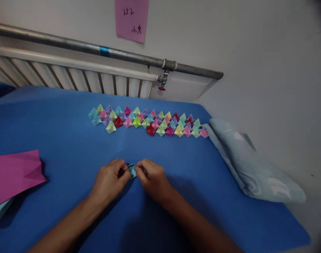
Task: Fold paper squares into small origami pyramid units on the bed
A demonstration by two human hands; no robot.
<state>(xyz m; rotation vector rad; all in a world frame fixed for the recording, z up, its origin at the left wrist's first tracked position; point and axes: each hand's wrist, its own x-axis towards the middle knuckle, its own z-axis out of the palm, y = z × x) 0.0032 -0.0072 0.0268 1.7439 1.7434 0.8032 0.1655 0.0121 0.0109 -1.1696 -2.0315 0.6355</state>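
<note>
- At the far left, well apart from the left hand, a large creased magenta paper sheet (17, 174) lies on a flat blue surface (65, 147), with a light-blue paper sheet (1, 212) showing beneath its near edge.
- Beyond the hands on the left stands a white ribbed metal radiator (71, 79), a grey metal pipe (71, 41) banded in blue running above it.
- The left hand (110, 179) pinches the left side of a small light-blue folded paper piece (132, 171) between thumb and fingers.
- Above and beyond the hands, a pink paper note (131, 24) with black handwriting hangs on the white wall (255, 63).
- The paper piece sits between the two hands, close to both sets of fingertips.
- Farther out, rows of pointed multicoloured folded paper units (136, 122) stretch past both hands.
- The right hand (152, 179) pinches the piece's right side with thumb and fingers.
- Right of the right hand lies a folded pale blue-grey blanket (257, 165) with white patterns.
</note>
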